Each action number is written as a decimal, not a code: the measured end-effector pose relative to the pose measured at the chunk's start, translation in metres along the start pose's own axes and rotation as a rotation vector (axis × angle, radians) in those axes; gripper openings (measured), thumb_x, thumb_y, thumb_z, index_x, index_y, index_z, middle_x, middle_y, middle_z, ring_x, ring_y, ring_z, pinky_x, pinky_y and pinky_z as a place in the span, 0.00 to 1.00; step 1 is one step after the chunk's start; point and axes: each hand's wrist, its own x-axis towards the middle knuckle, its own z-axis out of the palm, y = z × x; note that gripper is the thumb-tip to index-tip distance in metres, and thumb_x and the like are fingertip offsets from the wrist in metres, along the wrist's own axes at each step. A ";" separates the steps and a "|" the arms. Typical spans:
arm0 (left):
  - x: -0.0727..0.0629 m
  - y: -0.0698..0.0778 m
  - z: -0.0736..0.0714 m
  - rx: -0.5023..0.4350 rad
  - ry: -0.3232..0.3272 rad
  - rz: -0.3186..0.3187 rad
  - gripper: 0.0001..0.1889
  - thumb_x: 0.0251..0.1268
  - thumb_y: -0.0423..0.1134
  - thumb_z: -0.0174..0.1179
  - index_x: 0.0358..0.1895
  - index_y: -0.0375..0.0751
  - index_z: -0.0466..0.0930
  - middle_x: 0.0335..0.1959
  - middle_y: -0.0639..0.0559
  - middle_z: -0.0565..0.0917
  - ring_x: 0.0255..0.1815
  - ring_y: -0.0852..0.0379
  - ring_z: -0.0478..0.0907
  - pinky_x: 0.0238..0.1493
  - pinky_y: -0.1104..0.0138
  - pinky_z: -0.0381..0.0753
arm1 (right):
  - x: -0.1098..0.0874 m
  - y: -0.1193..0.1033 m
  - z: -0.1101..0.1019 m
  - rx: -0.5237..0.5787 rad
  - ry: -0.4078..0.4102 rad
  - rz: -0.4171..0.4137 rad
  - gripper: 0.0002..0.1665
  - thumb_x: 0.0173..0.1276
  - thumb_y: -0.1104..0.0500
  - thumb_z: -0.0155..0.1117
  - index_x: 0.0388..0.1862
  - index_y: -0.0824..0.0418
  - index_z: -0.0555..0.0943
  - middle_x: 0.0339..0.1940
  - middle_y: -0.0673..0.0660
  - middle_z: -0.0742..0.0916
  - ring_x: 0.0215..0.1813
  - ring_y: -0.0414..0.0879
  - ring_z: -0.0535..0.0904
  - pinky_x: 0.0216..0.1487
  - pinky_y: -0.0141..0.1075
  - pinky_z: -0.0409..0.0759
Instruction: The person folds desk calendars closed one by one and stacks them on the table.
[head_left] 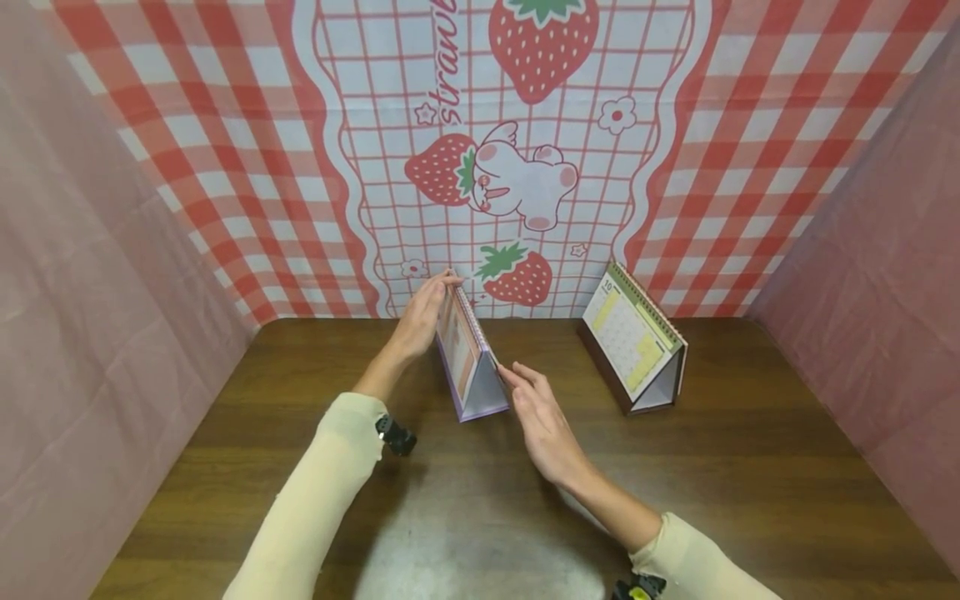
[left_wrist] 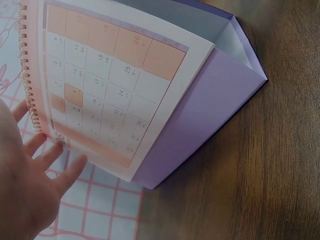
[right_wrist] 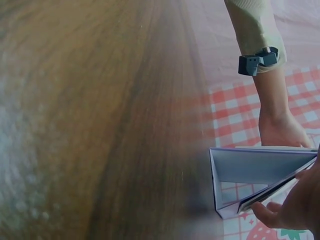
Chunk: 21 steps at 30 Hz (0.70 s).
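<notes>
Adjusting purple calendar (head_left: 460, 350), seemingly. Left hand (head_left: 420, 323) loose-fingered at its far top; right hand (head_left: 544, 429) straight-fingered, touching near end. Next: even pressure, likely.

Purple calendar (left_wrist: 145, 95) cut by top edge (left wrist view); head-view lettering (head_left: 447, 62) cropped.

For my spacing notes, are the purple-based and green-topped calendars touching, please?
Apart: the head view shows tabletop between the purple-based calendar and green-topped calendar.
</notes>
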 end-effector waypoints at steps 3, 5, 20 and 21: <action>0.001 -0.001 0.001 0.006 0.000 0.005 0.30 0.97 0.49 0.30 0.79 0.39 0.77 0.92 0.37 0.64 0.94 0.35 0.59 0.96 0.38 0.55 | -0.001 0.001 -0.001 -0.018 0.003 -0.003 0.32 0.96 0.51 0.39 0.88 0.62 0.71 0.92 0.69 0.65 0.90 0.72 0.65 0.88 0.74 0.64; 0.002 -0.002 0.001 0.009 0.000 0.010 0.30 0.97 0.48 0.30 0.79 0.38 0.77 0.92 0.37 0.64 0.94 0.35 0.59 0.96 0.39 0.56 | -0.001 0.001 -0.002 -0.037 0.007 -0.005 0.32 0.96 0.51 0.39 0.88 0.62 0.70 0.92 0.70 0.65 0.90 0.73 0.65 0.88 0.75 0.64; 0.001 -0.002 0.000 -0.004 0.001 0.021 0.29 0.97 0.47 0.31 0.79 0.37 0.76 0.92 0.35 0.64 0.94 0.33 0.60 0.94 0.36 0.59 | -0.002 0.001 -0.002 -0.103 0.046 -0.039 0.30 0.96 0.53 0.43 0.88 0.62 0.71 0.91 0.73 0.63 0.88 0.74 0.64 0.88 0.74 0.64; 0.001 -0.002 0.000 -0.003 0.002 0.019 0.29 0.97 0.47 0.31 0.79 0.37 0.76 0.92 0.35 0.64 0.94 0.33 0.59 0.94 0.37 0.59 | -0.002 0.001 -0.002 -0.110 0.053 -0.047 0.30 0.96 0.54 0.43 0.88 0.62 0.70 0.90 0.74 0.63 0.88 0.74 0.64 0.87 0.74 0.65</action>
